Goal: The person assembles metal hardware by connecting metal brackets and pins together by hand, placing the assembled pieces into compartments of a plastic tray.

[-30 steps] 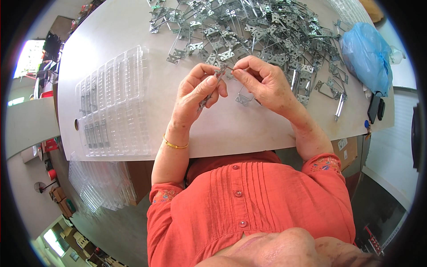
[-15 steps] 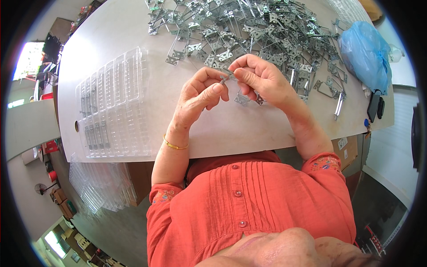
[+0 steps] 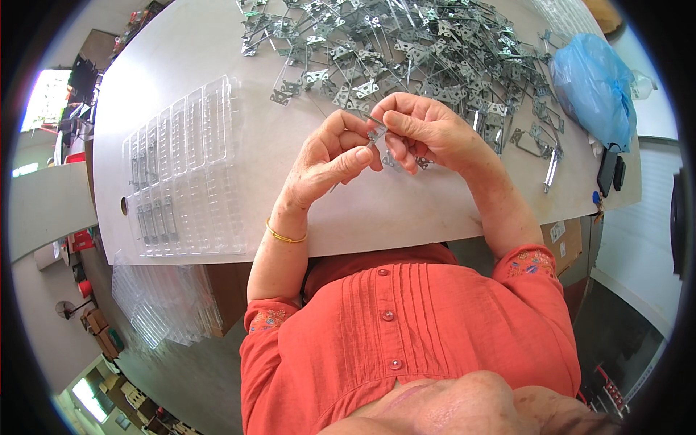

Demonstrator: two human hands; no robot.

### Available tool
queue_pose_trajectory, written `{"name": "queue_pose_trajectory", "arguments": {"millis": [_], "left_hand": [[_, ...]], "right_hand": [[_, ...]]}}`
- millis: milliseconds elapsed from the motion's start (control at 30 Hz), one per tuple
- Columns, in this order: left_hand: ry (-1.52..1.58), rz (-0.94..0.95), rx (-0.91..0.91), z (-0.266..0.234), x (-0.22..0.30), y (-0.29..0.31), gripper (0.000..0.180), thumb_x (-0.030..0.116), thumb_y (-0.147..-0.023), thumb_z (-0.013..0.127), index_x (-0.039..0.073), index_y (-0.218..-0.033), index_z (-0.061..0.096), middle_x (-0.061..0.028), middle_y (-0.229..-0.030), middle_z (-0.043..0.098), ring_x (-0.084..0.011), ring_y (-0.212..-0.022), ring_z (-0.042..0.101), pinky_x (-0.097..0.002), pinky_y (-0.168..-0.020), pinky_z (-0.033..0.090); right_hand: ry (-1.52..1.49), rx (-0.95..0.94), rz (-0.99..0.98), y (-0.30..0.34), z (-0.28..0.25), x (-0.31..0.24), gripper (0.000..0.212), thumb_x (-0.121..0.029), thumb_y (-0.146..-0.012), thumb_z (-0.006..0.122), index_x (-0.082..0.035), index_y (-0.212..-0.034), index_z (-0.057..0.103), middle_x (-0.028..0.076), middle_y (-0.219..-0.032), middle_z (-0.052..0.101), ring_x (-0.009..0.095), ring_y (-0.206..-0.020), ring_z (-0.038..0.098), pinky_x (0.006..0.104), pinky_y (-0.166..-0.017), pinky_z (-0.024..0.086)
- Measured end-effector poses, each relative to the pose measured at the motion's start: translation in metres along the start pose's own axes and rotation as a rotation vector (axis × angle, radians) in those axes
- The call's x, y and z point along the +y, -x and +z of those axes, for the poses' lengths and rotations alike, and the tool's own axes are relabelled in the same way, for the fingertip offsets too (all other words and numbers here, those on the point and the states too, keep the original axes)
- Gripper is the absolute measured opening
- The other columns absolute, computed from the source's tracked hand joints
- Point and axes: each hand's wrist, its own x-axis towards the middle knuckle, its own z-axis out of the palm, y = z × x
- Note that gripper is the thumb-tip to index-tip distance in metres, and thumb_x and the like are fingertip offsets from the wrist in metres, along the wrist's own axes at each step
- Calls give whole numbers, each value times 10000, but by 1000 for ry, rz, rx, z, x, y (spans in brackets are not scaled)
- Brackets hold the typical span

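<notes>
Between my two hands is a small metal bracket [image 3: 376, 133] with a thin rod, held in front of the pile. My left hand [image 3: 333, 154] pinches it from the left with thumb and fingers. From the other side my right hand [image 3: 424, 130] grips it between thumb and forefinger, fingers curled. More metal pieces show just under my right fingers, partly hidden. Beyond my hands spreads a heap of metal brackets with rods [image 3: 406, 54]. To the left lies a clear plastic tray [image 3: 206, 174], with several similar metal pieces [image 3: 156, 220] set in its left slots.
A blue plastic bag [image 3: 594, 90] sits at the table's right, with dark objects [image 3: 609, 172] beside it. Loose brackets [image 3: 540, 139] lie near the bag. Stacked clear trays [image 3: 163, 301] stand below the table's left front edge, and a cardboard box [image 3: 564, 246] is under the right side.
The bracket has turned between my fingers, and its flat plate and rod now show more. My hands have shifted only slightly.
</notes>
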Motion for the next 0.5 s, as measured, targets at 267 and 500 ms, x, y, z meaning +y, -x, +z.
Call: {"name": "queue_pose_trajectory", "arguments": {"millis": [267, 500], "left_hand": [[-100, -9, -5, 4, 1, -2, 433, 330, -883, 729, 41, -1125, 514, -108, -860, 679, -49, -616, 455, -196, -544, 350], [18, -11, 13, 4, -2, -3, 344, 309, -945, 638, 40, -1120, 514, -162, -827, 673, -63, -537, 445, -198, -507, 345]], "right_hand": [[293, 108, -132, -3, -5, 9, 181, -255, -996, 607, -78, -968, 638, -47, -712, 570, 31, -579, 471, 183, -516, 372], [162, 342, -335, 4, 8, -3, 172, -265, -1007, 606, -97, -978, 630, -56, -688, 535, -1, -505, 402, 177, -433, 308]]}}
